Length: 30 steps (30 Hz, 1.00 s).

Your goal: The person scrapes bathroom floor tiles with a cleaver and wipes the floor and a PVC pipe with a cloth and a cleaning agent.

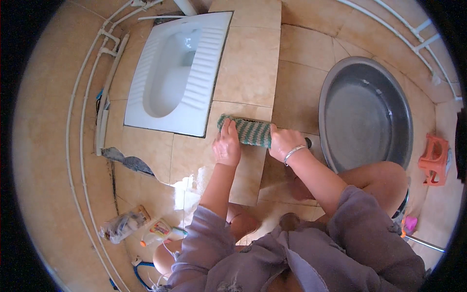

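Observation:
A knitted piece with green and pale grey stripes [253,133] lies across the tiled ledge, with a dark strip along its far edge; it may be a knitted slipper, but its kind is not certain. My left hand [227,142] is closed over its left end, fingers bent onto the knit. At the right end, my right hand [287,142] grips it from above, the thumb side toward the stripes. A silver bangle [295,153] circles my right wrist. The underside of the knitted piece is hidden.
A white squat toilet [206,92] is set into the tiles at far left. To the right stands a big grey basin [357,112], with an orange plastic stool [433,159] beyond it. Near left are a bottle with an orange cap [156,231] and a clear bag [124,225]. White pipes [78,117] run along the wall.

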Each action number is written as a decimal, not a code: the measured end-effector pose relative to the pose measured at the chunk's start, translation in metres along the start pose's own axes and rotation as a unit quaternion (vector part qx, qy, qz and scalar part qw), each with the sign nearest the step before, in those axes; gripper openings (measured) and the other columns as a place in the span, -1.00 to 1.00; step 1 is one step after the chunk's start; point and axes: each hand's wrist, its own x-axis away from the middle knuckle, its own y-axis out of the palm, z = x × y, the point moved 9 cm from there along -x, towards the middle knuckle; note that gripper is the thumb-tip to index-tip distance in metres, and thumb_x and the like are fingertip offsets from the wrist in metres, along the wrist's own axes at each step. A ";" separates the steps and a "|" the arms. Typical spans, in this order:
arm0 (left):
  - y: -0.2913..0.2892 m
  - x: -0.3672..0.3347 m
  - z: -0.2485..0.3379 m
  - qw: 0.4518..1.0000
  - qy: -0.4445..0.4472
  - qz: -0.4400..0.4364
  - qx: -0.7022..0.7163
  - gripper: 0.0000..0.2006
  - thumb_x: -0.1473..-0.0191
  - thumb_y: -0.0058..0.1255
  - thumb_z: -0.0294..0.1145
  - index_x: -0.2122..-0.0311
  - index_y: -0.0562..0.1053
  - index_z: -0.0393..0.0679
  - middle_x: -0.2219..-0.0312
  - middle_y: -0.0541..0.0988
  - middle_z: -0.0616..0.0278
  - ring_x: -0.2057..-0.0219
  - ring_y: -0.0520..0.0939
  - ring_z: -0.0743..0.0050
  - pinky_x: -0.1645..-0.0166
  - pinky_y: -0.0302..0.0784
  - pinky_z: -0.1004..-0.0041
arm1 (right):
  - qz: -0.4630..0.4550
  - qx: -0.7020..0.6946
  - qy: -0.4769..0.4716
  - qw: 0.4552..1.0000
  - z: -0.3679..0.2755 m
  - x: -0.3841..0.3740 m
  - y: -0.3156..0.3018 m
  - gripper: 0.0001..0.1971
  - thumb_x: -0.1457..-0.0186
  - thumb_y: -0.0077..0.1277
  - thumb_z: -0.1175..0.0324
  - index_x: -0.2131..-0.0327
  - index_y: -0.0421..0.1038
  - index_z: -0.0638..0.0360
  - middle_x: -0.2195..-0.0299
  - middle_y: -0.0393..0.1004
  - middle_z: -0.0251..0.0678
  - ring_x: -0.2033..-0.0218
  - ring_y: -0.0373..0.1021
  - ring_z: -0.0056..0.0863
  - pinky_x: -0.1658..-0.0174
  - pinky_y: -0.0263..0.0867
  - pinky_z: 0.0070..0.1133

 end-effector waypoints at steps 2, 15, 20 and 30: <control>-0.001 -0.009 -0.005 0.998 -0.033 -0.045 0.015 -0.69 0.14 -0.23 -0.59 0.19 0.33 -0.17 0.15 0.39 0.12 0.26 0.48 0.09 0.24 0.42 0.29 | 0.008 0.006 0.001 1.000 -0.001 -0.002 -0.006 -0.67 0.19 -0.14 0.36 0.26 0.23 0.26 0.50 0.43 -0.05 0.43 0.40 -0.18 0.37 0.32 -0.36; 0.025 -0.062 -0.010 0.992 -0.022 -0.115 0.052 -0.67 0.12 -0.29 -0.64 0.15 0.26 -0.25 0.14 0.34 -0.07 0.23 0.44 -0.03 0.20 0.40 0.25 | 0.011 0.015 0.013 1.000 0.006 -0.045 -0.045 -0.72 0.21 -0.15 0.43 0.31 0.32 0.24 0.43 0.44 -0.07 0.36 0.40 -0.23 0.30 0.34 -0.42; 0.020 -0.055 -0.002 0.997 0.013 -0.080 0.017 -0.80 0.06 -0.29 -0.56 0.26 0.26 -0.24 0.17 0.35 -0.03 0.44 0.51 0.00 0.38 0.46 0.27 | 0.007 0.016 0.042 0.999 0.015 -0.034 -0.041 -0.81 0.18 -0.16 0.40 0.46 0.42 0.22 0.39 0.44 -0.10 0.33 0.39 -0.21 0.26 0.32 -0.44; 0.022 -0.065 0.000 0.997 0.032 -0.059 0.034 -0.76 0.11 -0.24 -0.56 0.23 0.27 -0.25 0.21 0.38 -0.03 0.46 0.52 0.02 0.44 0.45 0.24 | 0.031 0.017 0.023 0.999 0.018 -0.040 -0.044 -0.70 0.20 -0.16 0.34 0.28 0.32 0.13 0.45 0.43 -0.05 0.39 0.38 -0.14 0.27 0.30 -0.36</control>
